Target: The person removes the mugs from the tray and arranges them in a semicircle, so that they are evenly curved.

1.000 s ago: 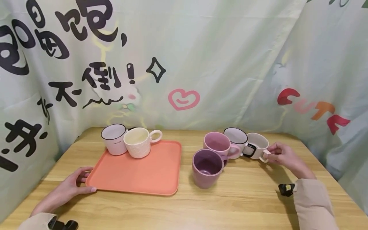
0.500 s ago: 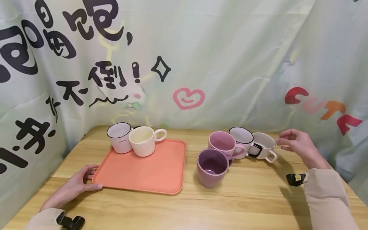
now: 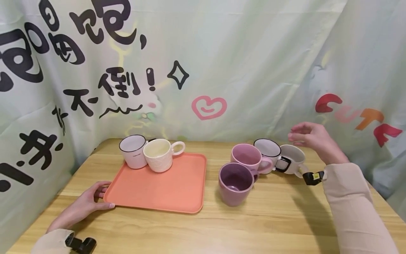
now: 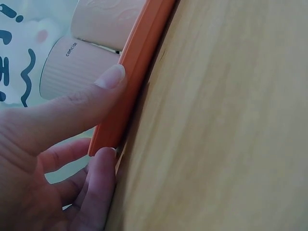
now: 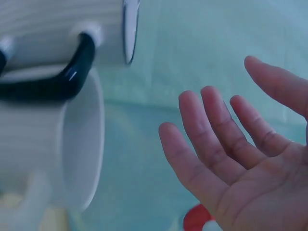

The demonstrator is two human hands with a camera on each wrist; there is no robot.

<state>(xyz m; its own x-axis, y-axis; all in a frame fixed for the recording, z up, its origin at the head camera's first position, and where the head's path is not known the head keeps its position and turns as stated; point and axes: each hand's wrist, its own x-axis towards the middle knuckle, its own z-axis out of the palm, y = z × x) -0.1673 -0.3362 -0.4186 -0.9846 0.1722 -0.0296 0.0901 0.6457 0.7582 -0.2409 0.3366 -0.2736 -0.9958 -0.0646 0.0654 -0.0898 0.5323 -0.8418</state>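
Observation:
My left hand (image 3: 83,205) grips the near left corner of an orange tray (image 3: 158,192). In the left wrist view the thumb (image 4: 110,77) presses on the tray's rim while the fingers curl at its corner. A white mug with a dark rim (image 3: 133,155) and a cream mug with a ring handle (image 3: 158,160) stand side by side on the tray's far left part. My right hand (image 3: 317,141) is raised above and behind a plain off-white mug (image 3: 293,157), fingers relaxed and holding nothing. In the right wrist view, that mug (image 5: 29,130) is left of the palm.
Right of the tray stand a dark purple mug (image 3: 233,194), a pink mug (image 3: 246,157) and a black-rimmed white mug (image 3: 267,150) with a black handle, clustered close together. A printed curtain (image 3: 247,70) hangs along the back edge of the wooden table (image 3: 241,229).
My right hand has let go of the off-white mug's handle, drawn back right, then risen and shifted left above it. The left hand keeps its grip on the tray; the head view turned slightly.

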